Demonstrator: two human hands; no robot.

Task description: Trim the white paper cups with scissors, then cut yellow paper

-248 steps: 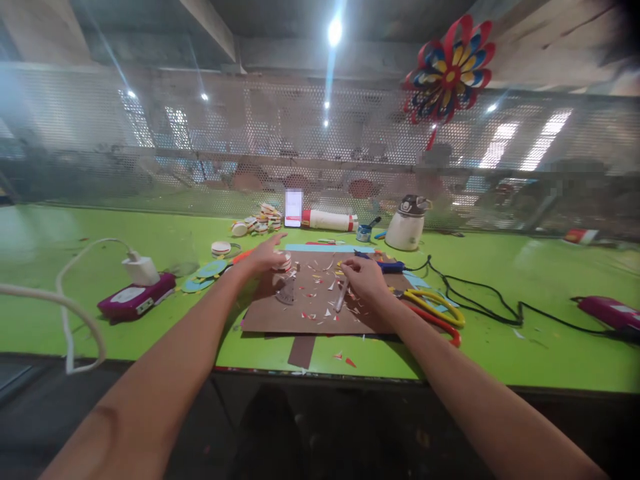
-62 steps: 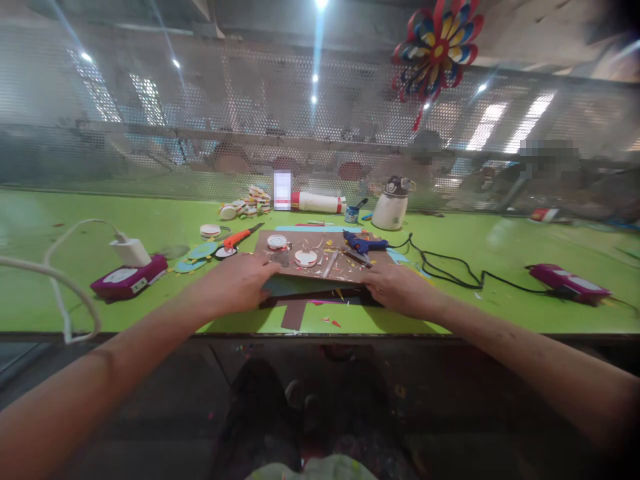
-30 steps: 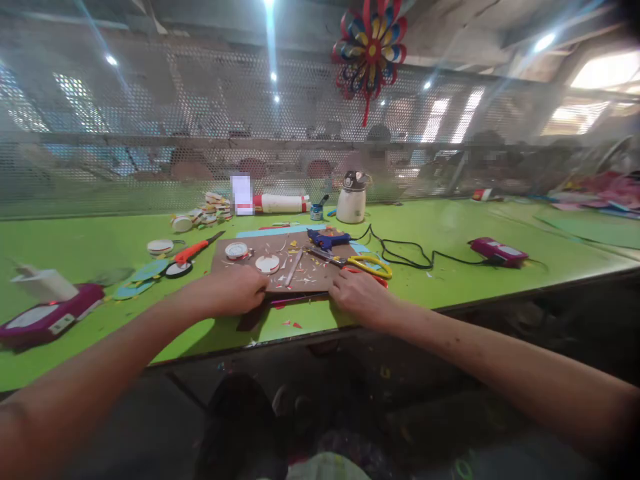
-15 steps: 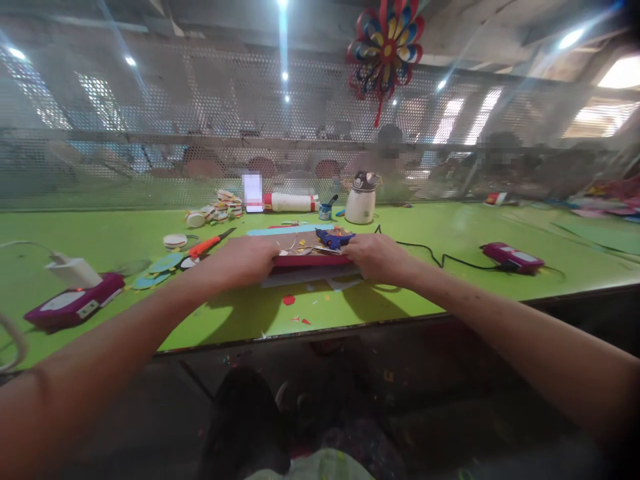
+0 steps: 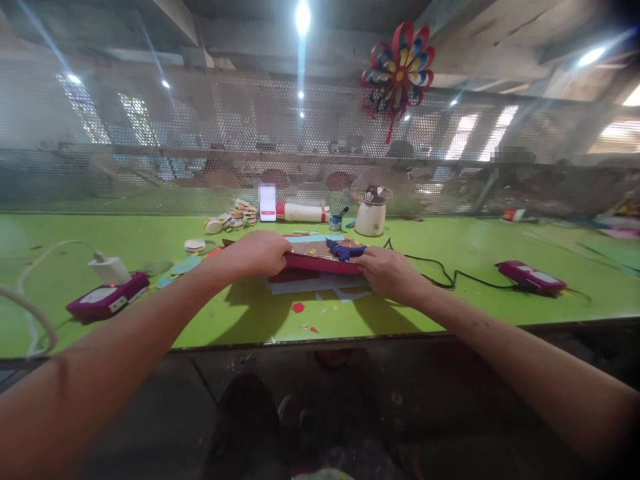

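A shallow tray (image 5: 320, 265) with a magenta front edge and a brown, scrap-strewn top is held between my two hands, its near side raised off the table. My left hand (image 5: 263, 253) is closed round its left side. On the right side, my right hand (image 5: 393, 272) grips the edge with bent fingers, close to a blue glue gun (image 5: 345, 250) lying on top. White paper sheets (image 5: 310, 285) show beneath the tray. Behind the left hand, pale blue paper pieces (image 5: 184, 265) are partly covered by my forearm.
Purple power strips lie left (image 5: 107, 298) and right (image 5: 533, 277) on the green table (image 5: 200, 327). A black cord (image 5: 480, 280) runs to the right one. Behind the tray stand a phone (image 5: 267, 203), a small blue jar (image 5: 335, 223) and a white bottle (image 5: 371, 219). Paper scraps (image 5: 299, 307) lie in front.
The view has shifted, so the scene sits lower and further right. Both hands keep their hold on the tray, whose near edge now slopes slightly down to the right.
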